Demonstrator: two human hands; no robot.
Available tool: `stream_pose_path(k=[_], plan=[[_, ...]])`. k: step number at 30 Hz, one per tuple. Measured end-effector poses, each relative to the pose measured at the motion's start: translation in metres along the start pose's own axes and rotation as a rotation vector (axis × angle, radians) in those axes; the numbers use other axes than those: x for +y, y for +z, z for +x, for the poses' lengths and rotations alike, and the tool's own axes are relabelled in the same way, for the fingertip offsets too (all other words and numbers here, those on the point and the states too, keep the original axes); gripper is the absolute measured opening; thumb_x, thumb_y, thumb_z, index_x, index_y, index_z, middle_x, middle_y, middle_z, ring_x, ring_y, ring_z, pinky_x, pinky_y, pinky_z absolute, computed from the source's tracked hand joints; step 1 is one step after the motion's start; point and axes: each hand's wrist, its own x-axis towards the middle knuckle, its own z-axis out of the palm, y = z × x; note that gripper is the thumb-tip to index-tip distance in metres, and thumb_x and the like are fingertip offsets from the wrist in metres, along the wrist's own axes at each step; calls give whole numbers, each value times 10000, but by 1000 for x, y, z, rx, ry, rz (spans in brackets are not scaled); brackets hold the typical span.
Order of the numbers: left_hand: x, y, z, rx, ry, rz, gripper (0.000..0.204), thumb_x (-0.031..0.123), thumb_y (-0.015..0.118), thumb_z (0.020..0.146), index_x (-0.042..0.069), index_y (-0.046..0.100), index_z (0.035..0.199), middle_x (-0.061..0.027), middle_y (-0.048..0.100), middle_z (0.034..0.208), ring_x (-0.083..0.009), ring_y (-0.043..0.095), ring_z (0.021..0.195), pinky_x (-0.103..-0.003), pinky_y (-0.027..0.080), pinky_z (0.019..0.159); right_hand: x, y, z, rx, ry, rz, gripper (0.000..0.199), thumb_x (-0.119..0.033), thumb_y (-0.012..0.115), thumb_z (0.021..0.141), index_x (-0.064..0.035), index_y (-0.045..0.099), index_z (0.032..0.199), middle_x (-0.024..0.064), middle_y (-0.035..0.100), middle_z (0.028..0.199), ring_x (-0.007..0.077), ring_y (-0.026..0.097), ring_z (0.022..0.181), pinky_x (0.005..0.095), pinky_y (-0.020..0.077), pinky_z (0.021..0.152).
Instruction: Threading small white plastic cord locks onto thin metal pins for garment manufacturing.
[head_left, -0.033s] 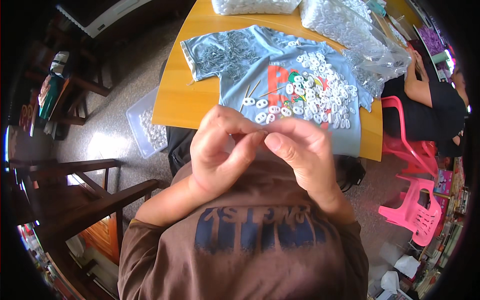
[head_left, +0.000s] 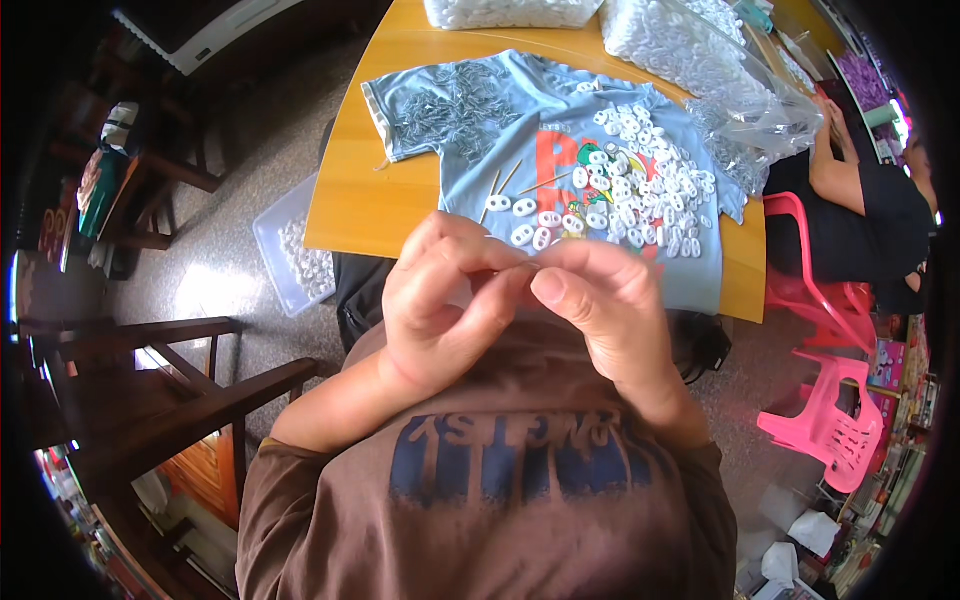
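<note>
My left hand (head_left: pixel 435 305) and my right hand (head_left: pixel 607 305) meet fingertip to fingertip just in front of the table's near edge. Both are closed in a pinch. Whatever small thing sits between the fingertips is too hidden to name. Just beyond them, a light blue T-shirt (head_left: pixel 480 175) with a red print lies spread on the table. On it is a heap of white oval plastic pieces with two holes each (head_left: pixel 640 190), a few lying nearer my fingers. A pile of small shiny metal pieces (head_left: pixel 465 105) covers the shirt's left part. Several thin sticks (head_left: pixel 508 177) lie between the piles.
The wooden table (head_left: pixel 350 200) carries a clear bag of white pieces (head_left: pixel 680 60) and a white-filled container (head_left: pixel 510 12). On the floor at left stands a translucent bin (head_left: pixel 290 245). Pink plastic stools (head_left: pixel 830 410) and a seated person (head_left: pixel 850 200) are at right; a dark wooden chair (head_left: pixel 190 400) is at left.
Hardly anything differs. My pinched fingertips have shifted very slightly; the things on the table lie as before.
</note>
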Motion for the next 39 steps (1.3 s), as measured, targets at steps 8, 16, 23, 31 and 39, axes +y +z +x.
stream_pose_path(k=[8, 16, 23, 31, 39], plan=[[4, -5, 1, -129, 187, 142, 144, -41, 622, 739, -12, 622, 880, -61, 538, 750, -142, 535, 627, -218, 422, 558, 4, -4, -1, 1, 80, 134, 150, -137, 633, 842, -5, 629, 914, -1, 610, 813, 51, 536, 757, 190, 432, 704], [6, 1, -17, -10, -317, -482, 138, -9, 544, 855, -17, 559, 992, -41, 528, 852, -59, 475, 629, -176, 389, 570, 4, -4, -3, 14, -2, 135, 125, -140, 610, 855, -22, 607, 898, -8, 588, 799, 46, 519, 742, 185, 423, 697], [10, -1, -18, -99, -382, -615, 258, -23, 537, 863, -27, 479, 1115, -31, 556, 858, -31, 471, 642, -154, 394, 560, 5, -4, -6, -25, -54, 119, 102, -88, 570, 876, 2, 577, 925, -9, 571, 835, 33, 507, 778, 171, 412, 707], [12, -4, -20, -136, -414, -611, 241, -31, 548, 856, -34, 499, 1092, -48, 587, 886, -32, 494, 642, -155, 413, 570, 3, -1, -10, -64, -158, 37, 76, -43, 542, 884, 10, 566, 932, -7, 562, 854, 21, 494, 780, 162, 406, 689], [13, -5, -20, -146, -412, -568, 233, -56, 560, 837, -34, 517, 1066, -37, 576, 873, -34, 514, 714, -163, 423, 634, 5, -3, -11, -72, -191, -29, 69, -43, 555, 875, 6, 569, 921, -16, 550, 833, 9, 468, 748, 154, 377, 654]])
